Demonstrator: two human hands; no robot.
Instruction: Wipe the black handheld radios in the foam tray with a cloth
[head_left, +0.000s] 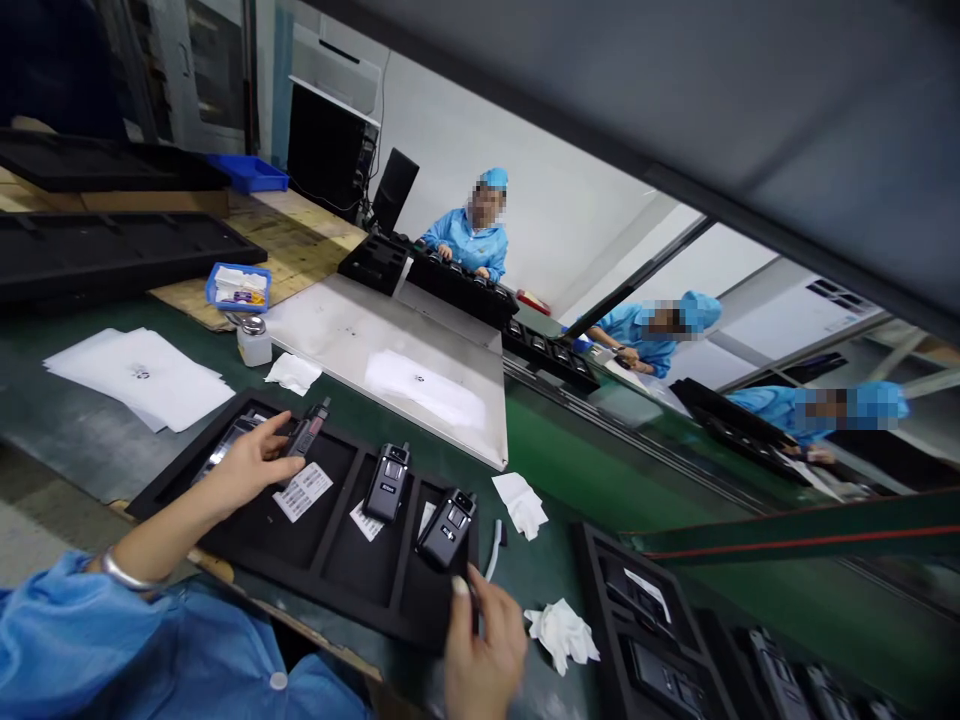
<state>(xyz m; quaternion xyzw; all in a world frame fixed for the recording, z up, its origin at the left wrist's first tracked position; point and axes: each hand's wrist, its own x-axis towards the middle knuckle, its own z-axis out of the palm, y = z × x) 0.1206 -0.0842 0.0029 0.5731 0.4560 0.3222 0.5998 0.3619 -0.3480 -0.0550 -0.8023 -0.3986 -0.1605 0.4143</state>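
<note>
The green work surface ran across the whole view, with a bare metal sheet lying on it further off. Nearest the person lay a black tray split into compartments, and a second black tray stood just to its right, cut off by the lower edge of the picture.

The left hand reached over the first tray's left compartments. Its fingers were narrowed around the lower end of a dark handset, thumb on top, with the handset tilted and its upper end pointing away from the person. Whatever lay beneath the palm was hidden.

The right hand sat at the tray's near right corner, loosely curled and blurred, one fingertip up against the tray's edge. Whether it gripped anything could not be told.

Two more handsets stood propped in the tray: a middle handset and a right handset, each in its own compartment. A barcode label lay flat in the compartment beside the left hand. A crumpled wipe lay just right of the right hand, a second wipe lay beyond the tray's far corner, and a thin white stick rested between them
</note>
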